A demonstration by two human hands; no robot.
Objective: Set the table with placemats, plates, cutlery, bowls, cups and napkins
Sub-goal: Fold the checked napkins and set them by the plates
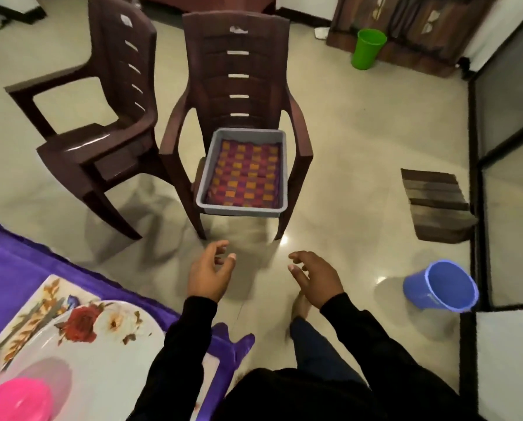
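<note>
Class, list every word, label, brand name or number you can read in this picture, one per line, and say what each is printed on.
None: no readable text anywhere.
Pale marks on the two chair backs are slots and a worn patch, not letters.
A faint pale mark on the blue bucket is too blurred to read.

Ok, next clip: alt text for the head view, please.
Both hands, left and right, reach out with nothing in them toward a grey tray holding a checked mat on a brown chair. A plate and pink bowl sit on the purple-covered table, lower left.
</note>
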